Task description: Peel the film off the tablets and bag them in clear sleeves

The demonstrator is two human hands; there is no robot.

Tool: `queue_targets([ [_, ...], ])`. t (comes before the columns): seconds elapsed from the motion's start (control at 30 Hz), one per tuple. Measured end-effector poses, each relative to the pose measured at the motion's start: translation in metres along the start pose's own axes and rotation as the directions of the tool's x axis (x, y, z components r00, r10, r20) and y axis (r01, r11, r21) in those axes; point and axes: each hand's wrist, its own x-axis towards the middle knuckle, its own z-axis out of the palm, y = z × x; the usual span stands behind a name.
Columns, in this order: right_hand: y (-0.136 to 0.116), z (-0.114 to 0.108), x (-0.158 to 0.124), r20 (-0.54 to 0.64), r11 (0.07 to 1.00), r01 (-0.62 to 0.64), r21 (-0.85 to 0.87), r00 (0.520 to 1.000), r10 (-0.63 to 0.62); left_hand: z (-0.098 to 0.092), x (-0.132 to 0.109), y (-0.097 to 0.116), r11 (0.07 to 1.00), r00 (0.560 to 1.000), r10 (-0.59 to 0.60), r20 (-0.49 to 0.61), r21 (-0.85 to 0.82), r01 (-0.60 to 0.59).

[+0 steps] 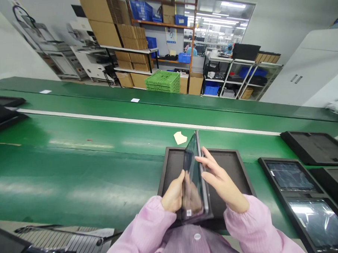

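A thin tablet (194, 177) with a glossy dark screen and a grey edge stands almost upright above a black foam tray (227, 168). Its screen faces left, and a small white label shows near its lower end. My left hand (174, 191) is closed on the tablet's screen side, thumb up; a blurred reflection makes its other fingers hard to see. At the grey edge on the right, my right hand (220, 178) has its fingers spread and stretched out, the fingertips touching or very close to that edge.
A pale yellow paper piece (180, 138) lies on the green work surface (76, 175) behind the tray. To the right, a double black tray (288, 194) holds two dark-screened panels, beside further black trays (318, 147). More black trays (3, 115) sit far left. A wire rack (79, 244) is at lower left.
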Motion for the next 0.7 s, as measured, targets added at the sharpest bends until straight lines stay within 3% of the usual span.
queue_targets([
  [0.13, -0.002, -0.003, -0.003, -0.180, 0.965, -0.013, 0.263, 0.982, 0.062, -0.005, -0.017, 0.026, 0.998, 0.998, 0.063, -0.006, -0.011, -0.063],
  [0.3, 0.010, -0.005, -0.007, -0.216, 0.846, -0.047, 0.532, 0.958, 0.189, -0.011, -0.037, 0.050, 0.981, 0.989, 0.151, -0.008, -0.124, -0.151],
  [0.4, 0.017, -0.002, -0.015, -0.203, 0.796, -0.041, 0.605, 0.958, 0.204, -0.006, -0.048, 0.059, 0.948, 0.970, 0.241, -0.032, -0.204, -0.242],
  [0.5, 0.019, 0.000, -0.023, -0.182, 0.765, -0.048, 0.642, 0.960, 0.212, 0.004, -0.060, 0.065, 0.945, 0.967, 0.234, -0.099, -0.212, -0.250],
  [0.57, 0.016, 0.000, -0.026, -0.189, 0.763, -0.054, 0.644, 0.955, 0.228, 0.009, -0.068, 0.067, 0.939, 0.958, 0.251, -0.141, -0.202, -0.276],
  [0.7, 0.011, -0.001, -0.029, -0.211, 0.778, -0.062, 0.625, 0.946, 0.244, 0.010, -0.079, 0.065, 0.921, 0.929, 0.347, -0.127, -0.142, -0.364],
])
